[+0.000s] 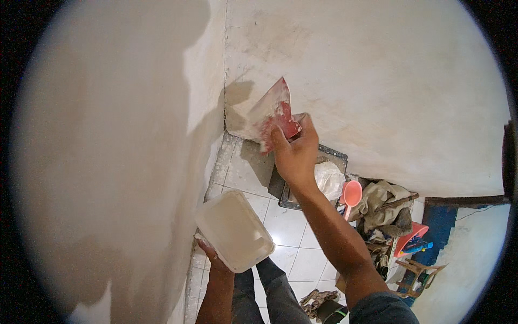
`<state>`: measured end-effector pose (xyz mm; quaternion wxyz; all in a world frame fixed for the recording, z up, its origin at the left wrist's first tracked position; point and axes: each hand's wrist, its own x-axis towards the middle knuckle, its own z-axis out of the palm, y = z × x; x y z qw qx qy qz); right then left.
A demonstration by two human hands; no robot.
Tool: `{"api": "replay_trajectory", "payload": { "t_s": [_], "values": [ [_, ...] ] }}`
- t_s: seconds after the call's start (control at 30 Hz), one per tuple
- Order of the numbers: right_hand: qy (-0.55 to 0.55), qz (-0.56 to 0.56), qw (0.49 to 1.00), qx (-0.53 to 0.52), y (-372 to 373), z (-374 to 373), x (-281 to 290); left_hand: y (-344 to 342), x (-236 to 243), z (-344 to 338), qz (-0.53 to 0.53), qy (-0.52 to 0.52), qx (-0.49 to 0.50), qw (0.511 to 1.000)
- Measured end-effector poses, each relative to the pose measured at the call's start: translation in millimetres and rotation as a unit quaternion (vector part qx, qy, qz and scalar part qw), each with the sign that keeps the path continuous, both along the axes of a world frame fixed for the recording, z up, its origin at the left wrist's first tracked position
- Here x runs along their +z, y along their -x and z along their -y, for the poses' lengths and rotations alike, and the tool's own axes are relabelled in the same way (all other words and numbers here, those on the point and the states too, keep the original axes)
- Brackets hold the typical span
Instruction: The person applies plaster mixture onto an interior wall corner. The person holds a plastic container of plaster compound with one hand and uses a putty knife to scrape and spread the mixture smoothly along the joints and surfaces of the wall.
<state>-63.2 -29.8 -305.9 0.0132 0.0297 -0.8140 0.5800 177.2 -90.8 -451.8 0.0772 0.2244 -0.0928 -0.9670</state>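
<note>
My right hand [298, 152] is raised near the corner of two walls, closed on a red putty scraper [281, 110]. Pale paste is smeared over the scraper's blade, which tilts up toward the right-hand wall [377, 92]; whether it touches the wall I cannot tell. Lower down, my left hand [215, 256] supports a whitish rectangular plastic tub [236, 231] by its near left side. Smooth cream-coloured paste appears to lie inside the tub. White residue marks the left fingertips, and most of those fingers are hidden beneath the tub.
Below the wall, a dark-edged tray [290, 204] carries a white plastic bag [328, 180]. A pink dipper [352, 193], crumpled cloth [384, 205], a pink basin [413, 239] and a small wooden stool [418, 276] crowd the right side. White tiles [285, 221] cover the floor.
</note>
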Motion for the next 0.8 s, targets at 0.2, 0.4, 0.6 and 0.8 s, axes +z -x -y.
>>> {"api": "replay_trajectory", "payload": {
  "t_s": [0.2, 0.4, 0.6, 0.8],
  "values": [
    [-0.27, -0.68, 0.677, 0.079, 55.1, 30.7, 88.5, 1.5, -15.9, -2.0, -0.023, -0.007, 0.017, 1.0],
    [-0.432, -0.679, 0.588, 0.076, 126.9, 47.2, 75.8, 3.3, -27.1, -9.8, 0.007, 0.017, 0.021, 1.0],
    [-0.521, -0.577, 0.6, 0.19, 105.9, 11.0, -76.1, 16.1, -15.2, -11.5, 0.02, 0.007, 0.026, 0.999],
    [-0.445, -0.673, 0.59, 0.039, 78.0, 59.4, 111.3, 10.1, -0.6, -4.6, 0.038, 0.028, 0.025, 0.999]
  ]
}}
